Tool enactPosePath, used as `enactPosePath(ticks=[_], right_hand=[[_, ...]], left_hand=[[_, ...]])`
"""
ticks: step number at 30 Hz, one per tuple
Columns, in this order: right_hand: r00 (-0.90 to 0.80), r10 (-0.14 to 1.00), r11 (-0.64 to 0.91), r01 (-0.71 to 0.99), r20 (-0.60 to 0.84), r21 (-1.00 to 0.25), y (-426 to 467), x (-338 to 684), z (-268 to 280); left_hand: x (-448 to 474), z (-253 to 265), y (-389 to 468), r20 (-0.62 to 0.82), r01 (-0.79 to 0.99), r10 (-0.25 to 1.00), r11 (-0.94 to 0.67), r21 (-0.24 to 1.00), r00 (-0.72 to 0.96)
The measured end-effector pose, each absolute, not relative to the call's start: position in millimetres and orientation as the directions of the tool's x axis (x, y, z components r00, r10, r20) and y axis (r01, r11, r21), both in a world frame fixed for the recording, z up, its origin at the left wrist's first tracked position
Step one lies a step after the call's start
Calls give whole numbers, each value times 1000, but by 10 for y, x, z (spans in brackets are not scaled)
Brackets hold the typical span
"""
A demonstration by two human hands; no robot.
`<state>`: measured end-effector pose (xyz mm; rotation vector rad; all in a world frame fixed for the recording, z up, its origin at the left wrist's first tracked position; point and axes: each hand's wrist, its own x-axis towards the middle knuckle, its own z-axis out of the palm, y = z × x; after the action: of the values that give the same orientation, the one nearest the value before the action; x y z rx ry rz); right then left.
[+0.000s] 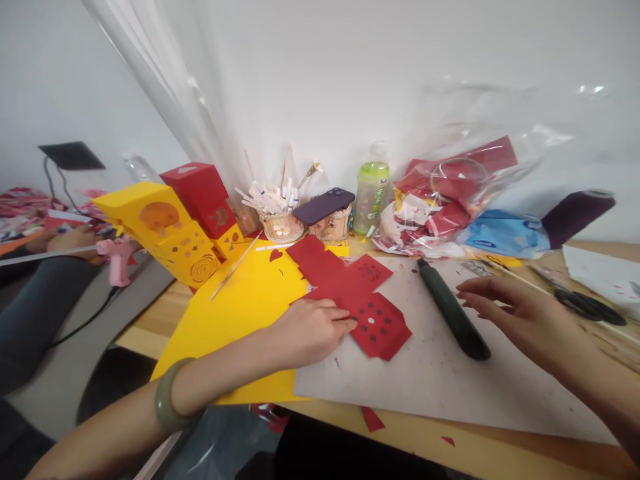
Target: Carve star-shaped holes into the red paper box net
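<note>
A flat red paper cutout (345,283), folded along creases and with small dark shapes on its panels, lies partly on yellow card (245,313) and partly on a pale work sheet (420,383). My left hand (315,330) rests at its lower left edge, fingers curled and closed on the paper. To the right, my right hand (510,310) hovers with slightly spread fingers and nothing in it. Just left of those fingertips lies a long dark green tool (453,310), narrow at its far end; its exact kind is unclear.
Behind stand yellow (163,227) and red (200,200) paper boxes, a pen basket (283,225), a phone (325,205), a green bottle (371,193) and a scrap bag (440,207). Black scissors (585,307) lie right. At left are a pink glue gun (117,259) and another person's sleeve (50,307).
</note>
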<state>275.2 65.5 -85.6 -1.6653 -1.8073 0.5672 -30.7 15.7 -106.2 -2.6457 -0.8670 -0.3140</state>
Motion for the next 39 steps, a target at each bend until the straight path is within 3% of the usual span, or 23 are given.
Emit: enactPosePath(ticks=[7,12,17,23,28,33,37,39], right_hand=[[-127,974,183,930,189,-318,844,2731,-994],[-147,968,181,970,202,-162,909,2639,-1009],[-105,970,124,989,219,-76,985,2603,-1067],[-140,978,152,986,156,-68,1041,2635,-1176],[-192,972,212,965,132,-156,1033,2692,-1131],[-180,976,219,836,124,-504,976,2786,-991],[-101,991,130,571,88,-811,905,2835,-899],[-37,995,97,552,92,-828,897,2849,-882]], left_hand=[[-244,-1053,129,375,624,537,-765,-163,756],[-262,-1066,213,406,623,535,-773,-118,741],[-295,-1063,319,419,629,550,-775,-66,722],[-331,-1034,406,429,600,549,-800,20,718],[-374,-1033,429,454,527,495,-848,63,741],[-392,-1071,408,396,501,456,-865,-14,797],[-379,-1100,398,388,513,444,-853,-92,808],[-369,-1097,399,398,514,438,-852,-103,806]])
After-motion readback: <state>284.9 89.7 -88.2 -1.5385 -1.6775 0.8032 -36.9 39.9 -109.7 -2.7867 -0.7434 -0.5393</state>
